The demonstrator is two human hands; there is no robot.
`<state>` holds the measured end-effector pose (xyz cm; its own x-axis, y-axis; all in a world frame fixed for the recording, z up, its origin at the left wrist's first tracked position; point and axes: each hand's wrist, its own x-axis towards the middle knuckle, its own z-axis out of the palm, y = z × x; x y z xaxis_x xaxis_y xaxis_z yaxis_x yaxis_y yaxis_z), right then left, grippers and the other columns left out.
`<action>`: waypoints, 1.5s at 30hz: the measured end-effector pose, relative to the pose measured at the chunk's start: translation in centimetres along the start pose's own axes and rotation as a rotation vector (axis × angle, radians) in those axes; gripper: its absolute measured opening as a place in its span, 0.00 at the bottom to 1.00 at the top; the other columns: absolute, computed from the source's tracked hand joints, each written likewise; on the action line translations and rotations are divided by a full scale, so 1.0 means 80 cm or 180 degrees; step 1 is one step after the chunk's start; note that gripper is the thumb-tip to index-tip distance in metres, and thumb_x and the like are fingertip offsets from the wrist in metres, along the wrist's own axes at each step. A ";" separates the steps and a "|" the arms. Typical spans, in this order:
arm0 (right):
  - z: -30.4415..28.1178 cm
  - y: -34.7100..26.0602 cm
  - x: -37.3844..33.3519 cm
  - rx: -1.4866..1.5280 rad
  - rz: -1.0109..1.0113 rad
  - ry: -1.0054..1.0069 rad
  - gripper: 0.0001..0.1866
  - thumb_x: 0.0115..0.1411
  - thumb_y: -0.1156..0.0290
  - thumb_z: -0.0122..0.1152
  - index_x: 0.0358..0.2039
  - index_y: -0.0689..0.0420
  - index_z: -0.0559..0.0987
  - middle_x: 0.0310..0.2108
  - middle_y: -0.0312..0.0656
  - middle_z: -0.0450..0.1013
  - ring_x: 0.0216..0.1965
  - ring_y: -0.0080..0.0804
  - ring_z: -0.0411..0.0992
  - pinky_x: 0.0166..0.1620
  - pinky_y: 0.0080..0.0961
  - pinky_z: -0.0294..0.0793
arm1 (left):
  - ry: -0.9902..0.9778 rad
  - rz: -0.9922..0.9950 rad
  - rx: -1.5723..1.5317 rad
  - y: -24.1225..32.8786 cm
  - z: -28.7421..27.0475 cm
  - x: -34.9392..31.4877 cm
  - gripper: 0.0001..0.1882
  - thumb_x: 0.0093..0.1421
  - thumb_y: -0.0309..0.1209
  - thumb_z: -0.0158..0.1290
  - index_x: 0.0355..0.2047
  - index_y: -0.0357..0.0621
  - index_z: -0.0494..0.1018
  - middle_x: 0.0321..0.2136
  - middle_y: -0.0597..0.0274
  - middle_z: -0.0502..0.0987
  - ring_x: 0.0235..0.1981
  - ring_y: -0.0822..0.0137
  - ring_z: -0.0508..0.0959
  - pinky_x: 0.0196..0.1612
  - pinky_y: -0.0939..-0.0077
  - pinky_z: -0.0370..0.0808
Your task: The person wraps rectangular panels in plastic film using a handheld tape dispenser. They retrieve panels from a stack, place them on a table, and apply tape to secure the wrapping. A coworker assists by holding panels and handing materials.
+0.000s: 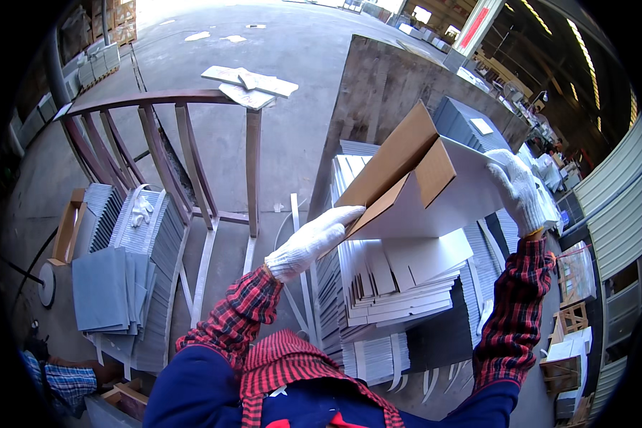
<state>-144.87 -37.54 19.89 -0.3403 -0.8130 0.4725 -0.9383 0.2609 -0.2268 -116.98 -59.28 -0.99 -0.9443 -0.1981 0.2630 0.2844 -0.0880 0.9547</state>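
Note:
Between my gloved hands I hold a cardboard box (456,189), white outside and brown inside, partly unfolded with its brown flaps standing out. My left hand (312,244) grips the box's lower left flap edge, thumb and fingers closed along it. At the far right end, my right hand (517,192) is closed round the white side's edge; some of its fingers are hidden. Just below the box lies a pile of flat white cartons (406,303), their edges fanned toward me. Both hands are in white knit gloves.
A dark red metal rack (252,171) stands at left, with broken slab pieces (246,80) on top. Grey flat sheets (100,289), loose gloves (141,212) and an open brown box (68,222) are nearby. A big wooden board (378,89) rises behind. Another person's sleeve (70,385) shows lower left.

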 end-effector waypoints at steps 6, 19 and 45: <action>0.018 0.028 0.008 0.0138 0.0051 -0.0279 0.16 0.65 0.70 0.56 0.52 0.59 0.76 0.40 0.48 0.78 0.39 0.44 0.79 0.44 0.37 0.79 | -0.0335 -0.0767 -0.0669 -0.004 0.015 0.066 0.35 0.72 0.53 0.36 0.65 0.34 0.59 0.62 0.50 0.66 0.60 0.61 0.69 0.65 0.71 0.62; 0.072 0.026 -0.031 -0.0072 0.0139 0.1113 0.23 0.70 0.59 0.49 0.56 0.64 0.76 0.56 0.52 0.72 0.60 0.47 0.67 0.64 0.39 0.63 | -0.1459 -0.1071 -0.3955 -0.234 0.023 0.150 0.21 0.71 0.34 0.43 0.61 0.38 0.65 0.58 0.52 0.70 0.57 0.63 0.73 0.61 0.68 0.72; 0.309 -0.385 -0.286 0.6199 0.1599 -0.2582 0.38 0.66 0.43 0.52 0.65 0.60 0.59 0.57 0.45 0.65 0.56 0.38 0.66 0.55 0.38 0.70 | 0.3244 0.0744 -0.1347 -0.071 0.150 -0.425 0.20 0.69 0.37 0.47 0.55 0.37 0.69 0.49 0.56 0.75 0.48 0.69 0.76 0.52 0.73 0.75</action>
<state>-106.70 -39.85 -4.98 0.1144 -0.9842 -0.1349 0.6038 0.1767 -0.7773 -88.48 -40.31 -13.68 -0.3396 -0.9405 0.0077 0.6528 -0.2298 0.7218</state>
